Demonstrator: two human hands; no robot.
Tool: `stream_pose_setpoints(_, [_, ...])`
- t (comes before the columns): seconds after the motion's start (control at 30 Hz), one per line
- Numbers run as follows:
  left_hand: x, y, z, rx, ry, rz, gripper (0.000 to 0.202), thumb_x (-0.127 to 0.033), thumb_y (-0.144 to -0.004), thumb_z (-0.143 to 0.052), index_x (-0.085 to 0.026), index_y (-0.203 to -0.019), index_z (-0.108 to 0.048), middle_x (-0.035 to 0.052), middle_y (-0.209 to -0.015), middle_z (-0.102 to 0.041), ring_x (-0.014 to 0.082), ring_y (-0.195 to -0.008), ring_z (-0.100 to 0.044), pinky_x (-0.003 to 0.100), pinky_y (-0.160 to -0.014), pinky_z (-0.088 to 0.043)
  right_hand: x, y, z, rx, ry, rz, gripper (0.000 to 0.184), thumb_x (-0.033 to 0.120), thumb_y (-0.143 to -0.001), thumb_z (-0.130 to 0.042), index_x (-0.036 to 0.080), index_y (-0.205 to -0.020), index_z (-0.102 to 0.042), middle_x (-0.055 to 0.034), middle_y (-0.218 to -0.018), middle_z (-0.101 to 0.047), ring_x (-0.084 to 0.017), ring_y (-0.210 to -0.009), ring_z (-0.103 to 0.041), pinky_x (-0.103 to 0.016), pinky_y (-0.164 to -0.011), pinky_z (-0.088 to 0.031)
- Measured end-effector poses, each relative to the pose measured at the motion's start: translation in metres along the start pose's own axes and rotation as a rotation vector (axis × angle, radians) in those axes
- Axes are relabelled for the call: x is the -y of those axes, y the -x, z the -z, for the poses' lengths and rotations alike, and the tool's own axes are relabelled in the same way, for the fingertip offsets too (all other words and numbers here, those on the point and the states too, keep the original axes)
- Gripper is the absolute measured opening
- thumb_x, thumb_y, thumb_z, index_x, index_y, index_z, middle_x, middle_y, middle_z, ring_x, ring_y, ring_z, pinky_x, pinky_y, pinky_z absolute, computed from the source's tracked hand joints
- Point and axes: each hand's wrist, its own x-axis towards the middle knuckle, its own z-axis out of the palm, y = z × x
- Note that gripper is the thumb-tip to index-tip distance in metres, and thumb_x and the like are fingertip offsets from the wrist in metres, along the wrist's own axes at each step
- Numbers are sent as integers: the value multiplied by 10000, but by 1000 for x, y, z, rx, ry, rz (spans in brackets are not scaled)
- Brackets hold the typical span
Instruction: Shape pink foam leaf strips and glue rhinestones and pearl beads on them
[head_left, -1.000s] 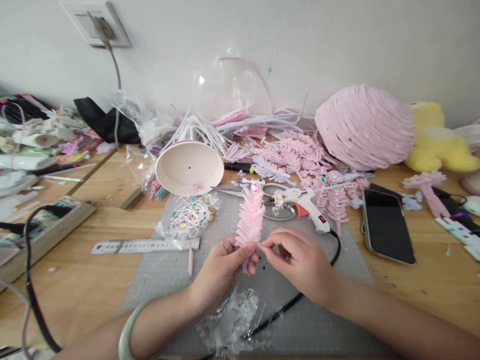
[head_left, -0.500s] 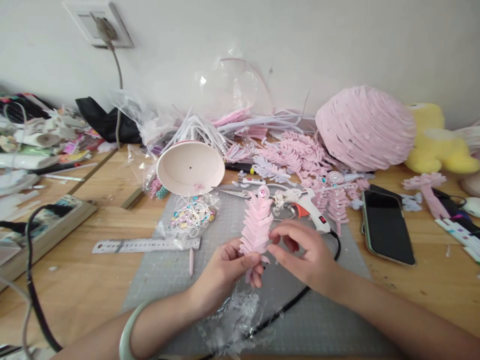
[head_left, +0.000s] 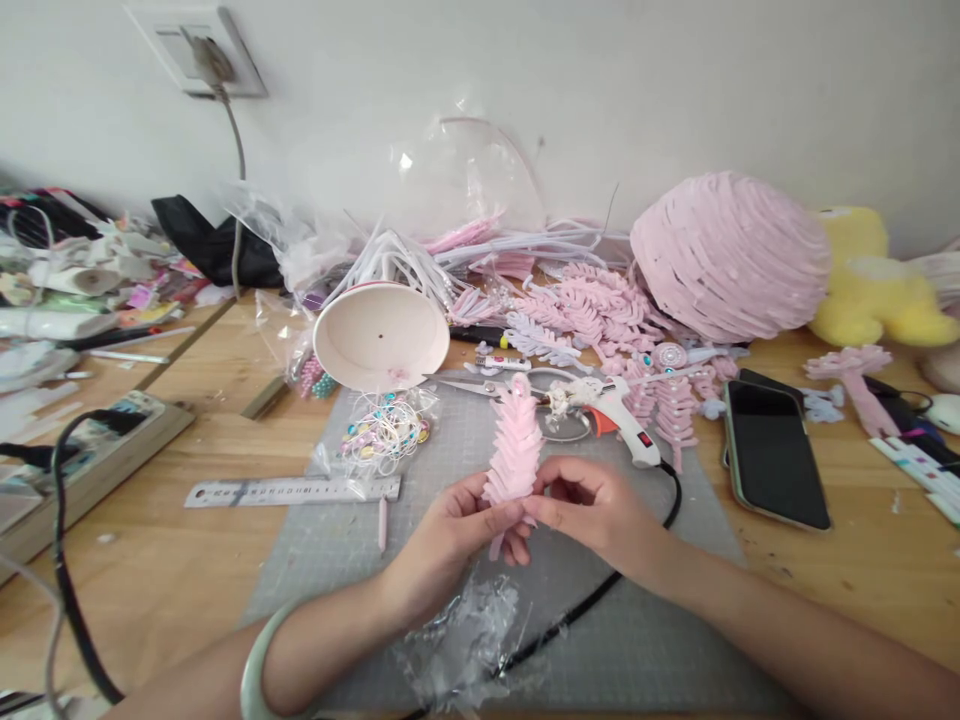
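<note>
A pink fuzzy feather (head_left: 514, 450), looking made of pipe cleaners, stands nearly upright over the grey cutting mat (head_left: 630, 640). A small gem sits at its top. My left hand (head_left: 457, 525) pinches the feather's lower part between thumb and fingers. From the other side my right hand (head_left: 592, 505) grips the lower right edge with thumb and forefinger, its other fingers curled. The two thumbs almost meet. Just behind lies a white glue gun (head_left: 628, 425) with an orange trigger, beside a pair of scissors (head_left: 465, 386).
A steel ruler (head_left: 292, 490) and a tangle of gems and white string (head_left: 386, 435) lie leftward. Behind stand a white bowl (head_left: 382, 335), a heap of pink feathers (head_left: 592, 310) and a large pink ball (head_left: 731, 255). Phones (head_left: 776, 455) lie right; a plastic wrapper (head_left: 469, 640) is in front.
My right hand has moved left and closed its thumb and forefinger on the feather's lower edge. The feather has turned slightly, so its gem shows less.
</note>
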Motion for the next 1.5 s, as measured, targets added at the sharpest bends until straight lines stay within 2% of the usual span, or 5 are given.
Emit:
stream_pose_setpoints(0.2, [-2,1,-3,-31,7,-36,253,-336,-701,-756,-122,-740,-626,-18,-623,-611,57,-490,-519,162,-511,-393,2,-1,-2,-19,120,144,103,259,-759,-646,181,-693,-635,13,-658,-603,-87,-545,-455,-214,-491,-339])
stream_pose_setpoints(0.6, [1,7,-7,-148,-79,-8,319,-429,-706,-719,-129,-678,-614,0,-586,-577,97,-545,-468,199,-535,-345,2,8,-3,-260,958,962,132,128,-834,-540,164,-730,-612,-4,-604,-581,-109,-517,-500,-263,-488,-361])
stream_pose_setpoints(0.77, [0,8,-8,-182,-5,8,284,-391,-686,-749,-134,-699,-629,-8,-619,-582,95,-586,-478,198,-593,-379,-2,6,-2,-207,877,915,69,157,-840,-549,159,-808,-610,-21,-671,-613,-122,-593,-551,-254,-549,-406])
stream_pose_setpoints(1.1, [-1,7,-5,-134,39,-23,256,-348,-675,-770,-125,-736,-660,1,-671,-589,78,-581,-455,180,-564,-359,1,1,-2,-134,460,429,75,261,-828,-591,187,-836,-591,8,-692,-586,-86,-518,-462,-201,-465,-378])
stream_pose_setpoints(1.5, [-5,2,-1,-157,-43,-30,294,-390,-664,-763,-131,-649,-626,-6,-584,-545,97,-567,-445,201,-570,-367,5,-2,1,-67,506,565,169,198,-872,-541,185,-735,-640,-11,-694,-645,-110,-624,-577,-205,-558,-431])
